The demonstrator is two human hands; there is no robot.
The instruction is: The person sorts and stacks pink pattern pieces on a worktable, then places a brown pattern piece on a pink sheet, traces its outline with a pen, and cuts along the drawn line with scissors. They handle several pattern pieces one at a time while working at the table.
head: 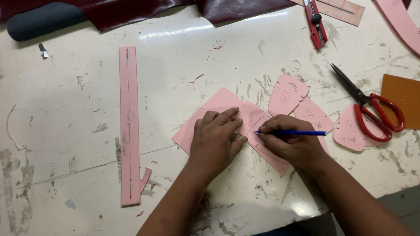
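Note:
My left hand [215,140] lies flat, fingers spread, pressing down a pink card sheet [214,108] on the worn white table [78,100]. A smaller rounded pink pattern piece [255,117] sits on that sheet under my fingertips. My right hand [292,142] grips a blue pen [292,132], its tip at the left edge of the pattern piece where a drawn outline curves around it.
Rounded pink pattern pieces [287,94] lie to the right, beside red-handled scissors [372,109] and an orange card [402,98]. A long pink strip [129,126] lies to the left. A red utility knife [315,24], dark red leather [175,9] and a grey roll [41,22] sit at the far edge.

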